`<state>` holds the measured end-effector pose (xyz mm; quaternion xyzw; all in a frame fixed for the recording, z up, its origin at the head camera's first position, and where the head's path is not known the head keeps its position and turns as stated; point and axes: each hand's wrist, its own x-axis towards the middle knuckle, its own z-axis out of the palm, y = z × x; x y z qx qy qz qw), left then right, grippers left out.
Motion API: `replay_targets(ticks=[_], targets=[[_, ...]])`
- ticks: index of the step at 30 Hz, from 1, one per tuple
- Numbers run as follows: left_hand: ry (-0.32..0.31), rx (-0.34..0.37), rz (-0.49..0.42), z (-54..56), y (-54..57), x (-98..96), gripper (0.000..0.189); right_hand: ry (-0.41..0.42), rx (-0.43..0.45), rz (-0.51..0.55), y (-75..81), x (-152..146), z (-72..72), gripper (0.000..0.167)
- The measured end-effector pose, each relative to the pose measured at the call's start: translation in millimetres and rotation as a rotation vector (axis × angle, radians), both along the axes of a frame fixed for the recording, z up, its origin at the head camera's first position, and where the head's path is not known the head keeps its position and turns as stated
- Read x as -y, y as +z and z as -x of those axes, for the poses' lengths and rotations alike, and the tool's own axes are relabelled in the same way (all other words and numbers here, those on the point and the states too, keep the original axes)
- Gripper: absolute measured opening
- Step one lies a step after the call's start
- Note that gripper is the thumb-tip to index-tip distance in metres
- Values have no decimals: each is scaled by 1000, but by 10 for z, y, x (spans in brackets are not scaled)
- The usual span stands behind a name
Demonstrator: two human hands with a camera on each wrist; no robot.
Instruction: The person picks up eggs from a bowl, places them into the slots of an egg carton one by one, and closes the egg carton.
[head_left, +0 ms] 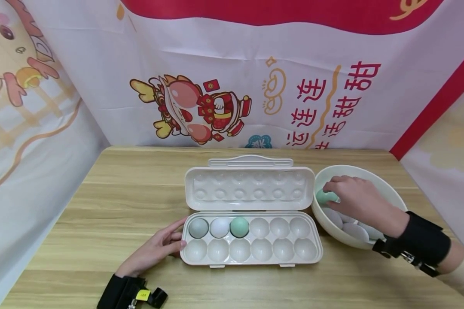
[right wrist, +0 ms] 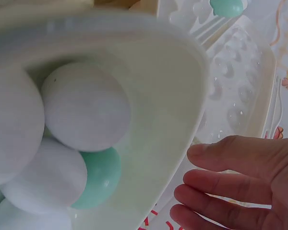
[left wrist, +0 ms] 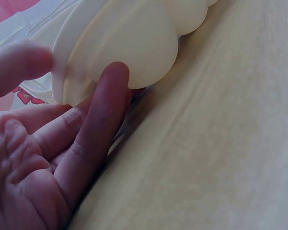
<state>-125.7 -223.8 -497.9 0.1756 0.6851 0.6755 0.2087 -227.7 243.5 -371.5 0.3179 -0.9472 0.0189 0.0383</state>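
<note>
An egg box (head_left: 251, 261) lies with its lid (head_left: 249, 205) folded back. Three eggs fill the left end of its far row: a grey-green egg (head_left: 198, 228), a white egg (head_left: 219, 227) and a mint-green egg (head_left: 239, 226). My left hand (head_left: 156, 246) grips the box's left end, fingers and thumb against its rim and cup (left wrist: 149, 48). Over the cream bowl (head_left: 383, 184), my right hand (head_left: 361, 201) reaches toward another mint-green egg (head_left: 325, 197). In the right wrist view this hand's fingers (right wrist: 230, 189) are extended and nothing lies between them.
Several pale eggs (right wrist: 86, 108) lie in the bowl, partly hidden by the right hand in the head view. The bowl stands close to the box's right end on the wooden table (head_left: 139, 189). A printed cloth (head_left: 224, 47) hangs behind the table.
</note>
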Motion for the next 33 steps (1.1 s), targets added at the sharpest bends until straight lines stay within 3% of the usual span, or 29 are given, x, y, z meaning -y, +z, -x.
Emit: replay_targets(ticks=[16, 25, 33], targets=[[-6, 3, -19, -13, -14, -11, 66, -50, 79, -51, -17, -57, 157, 32], [-9, 7, -21, -6, -29, 0, 67, 21, 278, -100, -147, -111, 319, 35], [-1, 16, 19, 16, -43, 18, 68, 40, 256, -128, -201, -108, 384, 39]])
